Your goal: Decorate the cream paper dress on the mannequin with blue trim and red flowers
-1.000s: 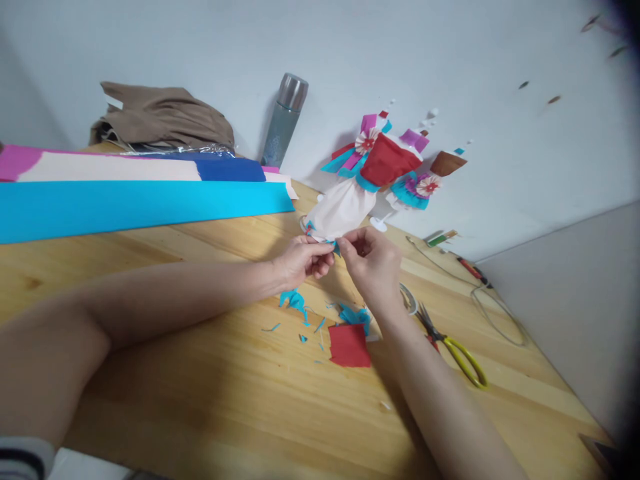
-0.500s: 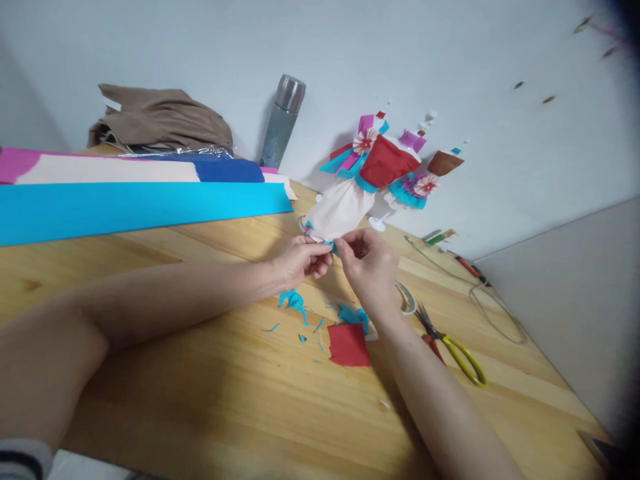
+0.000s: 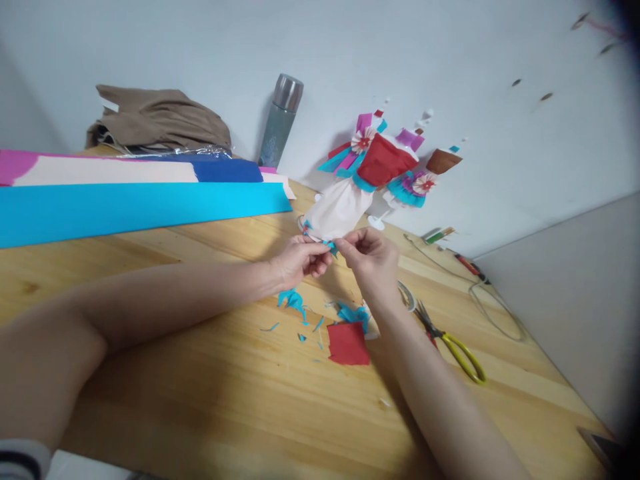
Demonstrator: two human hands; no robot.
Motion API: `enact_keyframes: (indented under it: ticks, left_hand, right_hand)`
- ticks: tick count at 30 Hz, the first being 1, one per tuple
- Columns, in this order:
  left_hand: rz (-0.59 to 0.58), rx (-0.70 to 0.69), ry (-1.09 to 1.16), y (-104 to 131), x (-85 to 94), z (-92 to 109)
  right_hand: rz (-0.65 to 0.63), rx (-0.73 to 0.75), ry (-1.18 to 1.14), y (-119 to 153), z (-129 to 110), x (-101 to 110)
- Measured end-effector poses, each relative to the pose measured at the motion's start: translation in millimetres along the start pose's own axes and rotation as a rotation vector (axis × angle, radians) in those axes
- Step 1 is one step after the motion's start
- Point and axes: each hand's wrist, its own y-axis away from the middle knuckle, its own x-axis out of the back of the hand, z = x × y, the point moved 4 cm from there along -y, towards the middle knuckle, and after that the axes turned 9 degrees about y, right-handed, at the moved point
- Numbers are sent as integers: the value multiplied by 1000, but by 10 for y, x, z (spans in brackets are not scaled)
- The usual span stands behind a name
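A small paper dress (image 3: 340, 207) with a red top, a blue waistband and a pale skirt leans over the wooden table. My left hand (image 3: 304, 259) pinches the blue trim (image 3: 330, 245) at the skirt's hem between thumb and fingers. Close beside it, the thumb and fingers of my right hand (image 3: 370, 257) are pressed together at the same trim. Blue paper scraps (image 3: 293, 300) and a red paper square (image 3: 349, 343) lie on the table below my hands.
Yellow-handled scissors (image 3: 457, 350) and a roll of tape (image 3: 407, 297) lie right of my hands. Further back stand a bottle (image 3: 281, 123) and more little dresses (image 3: 410, 190). Long blue paper (image 3: 140, 210) and brown cloth (image 3: 165, 120) lie at left.
My right hand's fingers have shifted slightly at the hem, and a little more of the blue trim shows between my hands. The view has moved slightly.
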Motion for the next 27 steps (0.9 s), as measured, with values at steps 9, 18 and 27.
enact_keyframes:
  ticks: [9,18,27]
  left_hand:
    - [-10,13,-1,11,-14,16]
    - [-12,16,-24,26,-21,27]
    - [-18,3,-13,29,-26,24]
  right_hand:
    - [-128,-135,-195,-35,36,-34]
    - [-235,-204,-373,-31,105,-81]
    - [-62,-56,-155,-51,61,-13]
